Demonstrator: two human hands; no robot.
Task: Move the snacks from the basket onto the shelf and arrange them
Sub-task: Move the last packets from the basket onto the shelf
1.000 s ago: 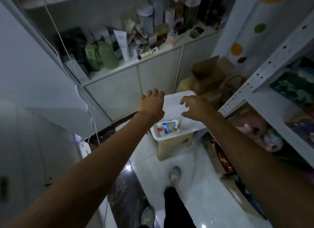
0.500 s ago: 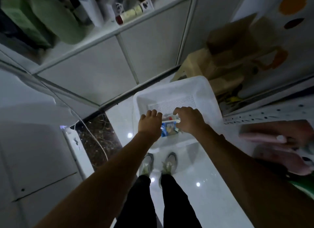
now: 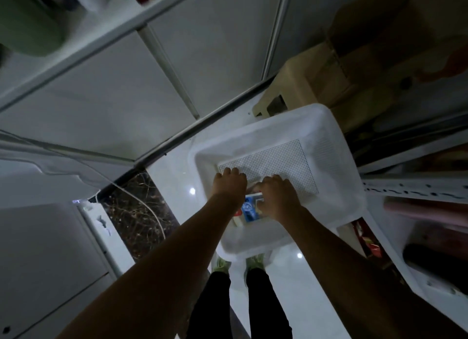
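Right grip [image 3: 277,199] curls over the top of the blue snack pack [image 3: 249,211], pinching it. Left grip [image 3: 229,187] sits knuckles-up just beside it, fingers tucked; cannot tell if it holds anything. Pack lies at the near end of the white basket [image 3: 329,141]. Best to secure the pack firmly, lift clear of the basket wall, then go right to the shelf [image 3: 415,188]. Both arms reach straight down, close together.
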